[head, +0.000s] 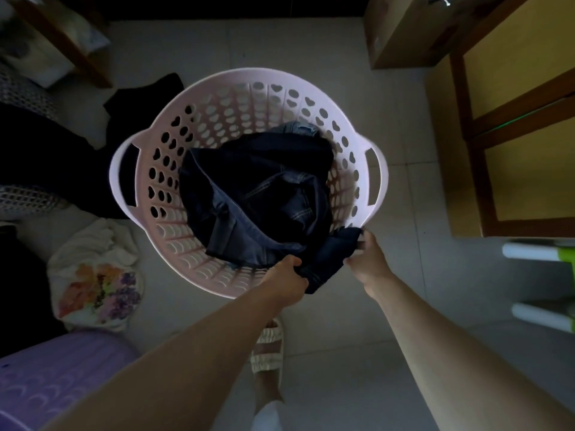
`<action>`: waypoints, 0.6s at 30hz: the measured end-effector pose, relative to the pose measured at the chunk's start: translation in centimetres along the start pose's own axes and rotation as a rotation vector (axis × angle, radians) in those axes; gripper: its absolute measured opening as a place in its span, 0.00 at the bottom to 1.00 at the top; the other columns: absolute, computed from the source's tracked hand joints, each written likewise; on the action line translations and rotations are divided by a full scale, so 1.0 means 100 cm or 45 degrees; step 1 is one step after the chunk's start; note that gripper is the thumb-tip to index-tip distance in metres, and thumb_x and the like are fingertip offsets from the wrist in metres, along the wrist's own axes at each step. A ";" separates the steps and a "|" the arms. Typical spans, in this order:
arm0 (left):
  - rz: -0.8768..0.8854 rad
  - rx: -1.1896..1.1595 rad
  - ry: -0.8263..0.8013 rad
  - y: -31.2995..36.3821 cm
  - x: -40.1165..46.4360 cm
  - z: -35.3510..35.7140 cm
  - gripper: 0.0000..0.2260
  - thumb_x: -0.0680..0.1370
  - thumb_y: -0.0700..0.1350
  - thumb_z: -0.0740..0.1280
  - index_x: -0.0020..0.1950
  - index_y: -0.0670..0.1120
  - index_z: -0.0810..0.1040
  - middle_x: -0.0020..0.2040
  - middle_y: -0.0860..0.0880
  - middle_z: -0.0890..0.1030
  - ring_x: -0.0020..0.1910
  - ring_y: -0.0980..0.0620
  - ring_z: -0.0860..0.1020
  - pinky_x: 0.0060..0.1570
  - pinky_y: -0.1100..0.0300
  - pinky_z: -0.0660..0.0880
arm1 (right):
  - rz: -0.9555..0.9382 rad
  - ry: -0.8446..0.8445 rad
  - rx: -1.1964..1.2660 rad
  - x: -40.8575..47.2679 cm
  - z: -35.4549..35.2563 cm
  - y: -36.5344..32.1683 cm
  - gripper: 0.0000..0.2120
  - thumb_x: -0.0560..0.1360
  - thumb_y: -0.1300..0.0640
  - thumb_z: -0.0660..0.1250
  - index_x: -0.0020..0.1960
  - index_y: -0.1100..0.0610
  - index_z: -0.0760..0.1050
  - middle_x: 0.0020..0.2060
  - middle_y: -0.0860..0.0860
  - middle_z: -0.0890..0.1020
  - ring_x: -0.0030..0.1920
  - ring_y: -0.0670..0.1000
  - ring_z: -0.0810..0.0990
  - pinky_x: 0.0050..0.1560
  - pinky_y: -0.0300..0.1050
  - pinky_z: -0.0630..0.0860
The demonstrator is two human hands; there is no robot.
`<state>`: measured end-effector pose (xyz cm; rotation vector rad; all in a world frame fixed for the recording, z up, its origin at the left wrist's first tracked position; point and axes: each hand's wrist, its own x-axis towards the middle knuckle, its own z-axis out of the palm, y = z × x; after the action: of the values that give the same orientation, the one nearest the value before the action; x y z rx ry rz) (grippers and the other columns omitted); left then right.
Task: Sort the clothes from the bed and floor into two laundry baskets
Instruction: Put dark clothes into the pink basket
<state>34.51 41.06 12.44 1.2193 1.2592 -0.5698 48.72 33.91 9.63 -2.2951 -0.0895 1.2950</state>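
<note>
Dark navy jeans [261, 197], stitching pale, lie crumpled inside the pink basket [378, 174], one end draped over its near rim. Left hand [287, 279] grips that end; right hand [368, 259] pinches it beside the rim.

We look straight down into a pale pink basket [199, 126] on the tiled floor [389, 321]. Dark jeans [258, 197] lie heaped inside, one end draped over the near rim. Our left hand [287, 279] grips that end; our right hand [368, 261] pinches it just beside. A floral cloth [96, 287] and a purple basket [56, 381] sit at left.
</note>
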 end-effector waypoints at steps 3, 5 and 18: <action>0.024 -0.089 -0.053 0.002 0.002 0.007 0.22 0.78 0.37 0.62 0.73 0.44 0.65 0.69 0.43 0.72 0.66 0.45 0.73 0.60 0.56 0.72 | 0.070 -0.009 0.079 -0.005 -0.002 0.005 0.11 0.75 0.71 0.60 0.53 0.58 0.70 0.37 0.53 0.74 0.35 0.49 0.73 0.34 0.39 0.70; 0.039 -0.194 -0.072 0.006 0.002 0.012 0.22 0.79 0.36 0.62 0.73 0.43 0.66 0.69 0.44 0.71 0.65 0.47 0.73 0.51 0.61 0.72 | 0.091 0.036 0.059 -0.005 -0.002 0.004 0.08 0.76 0.69 0.61 0.41 0.59 0.71 0.34 0.55 0.74 0.31 0.50 0.71 0.34 0.43 0.70; 0.077 -0.543 0.702 0.026 -0.026 -0.047 0.12 0.78 0.44 0.62 0.62 0.46 0.75 0.58 0.47 0.79 0.59 0.46 0.76 0.59 0.57 0.71 | -0.077 -0.275 0.172 -0.044 0.025 -0.124 0.07 0.79 0.60 0.62 0.56 0.59 0.73 0.54 0.57 0.79 0.50 0.58 0.80 0.54 0.52 0.77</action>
<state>34.13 45.48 16.46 1.0739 1.6900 0.1011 46.54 44.41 17.61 -2.0198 -0.1391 1.4672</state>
